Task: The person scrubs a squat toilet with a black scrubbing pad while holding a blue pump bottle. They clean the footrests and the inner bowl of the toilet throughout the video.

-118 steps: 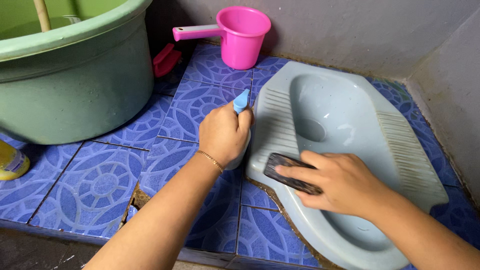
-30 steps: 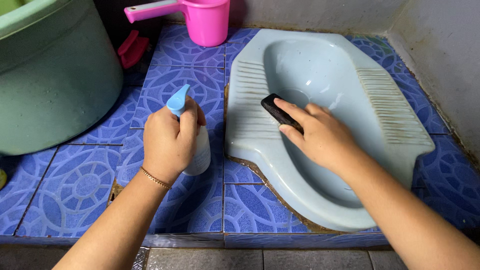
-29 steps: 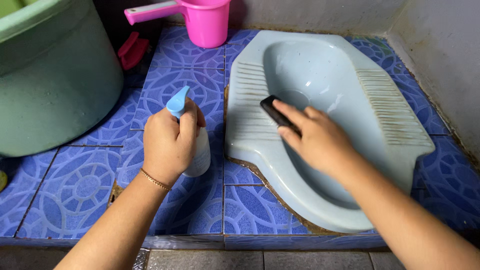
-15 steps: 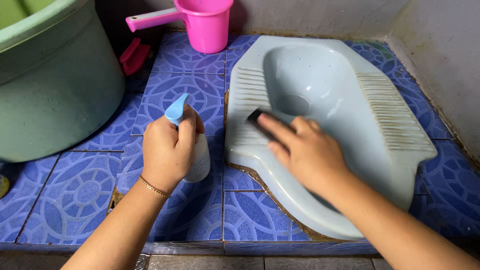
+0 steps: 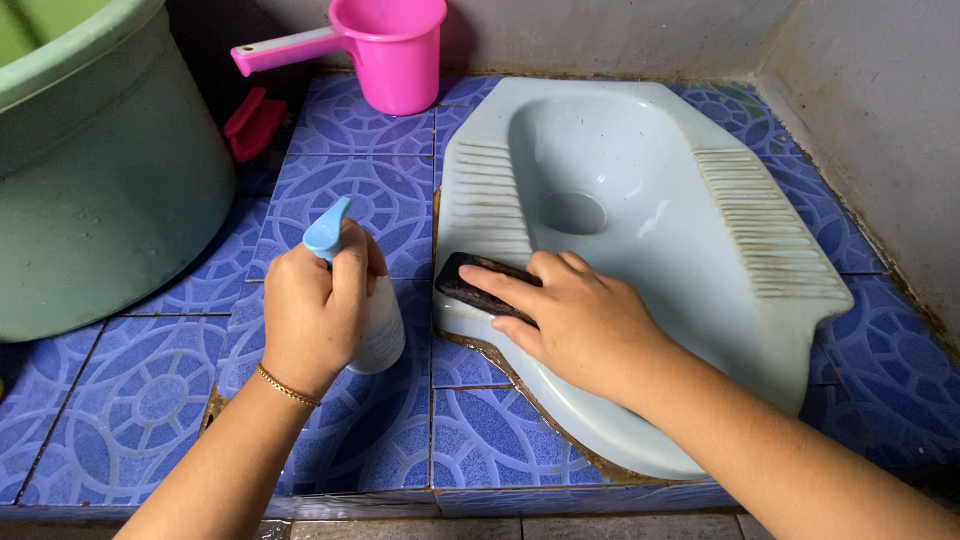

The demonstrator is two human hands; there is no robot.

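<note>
compared with half a second ago, right hand (image 5: 575, 325) is sitting lower and nearer the body, dragging the dark scrub brush (image 5: 480, 285) off the ribbed left footrest down to the near-left rim of the pale blue squat toilet (image 5: 700, 250); left hand (image 5: 315, 305) is barely shifting. right hand is lying flat over the brush, fingers (image 5: 505, 285) stretched out and held together, pressing it down onto the rim rather than gripping round it, probably so the bristles are biting into the brown grime along the edge. brush is touching the toilet rim, just beside the blue patterned floor tiles (image 5: 150, 390). left hand is curled closed round a white spray bottle (image 5: 380, 325) with a light blue nozzle (image 5: 327, 230), index finger resting by the trigger, nozzle pointing up and away toward the pan, bottle hovering over the tiles left of the toilet, likely kept ready. green tub (image 5: 100, 180) is standing far left, pink dipper (image 5: 385, 50) at the back wall, red brush (image 5: 252, 122) between them.
</note>
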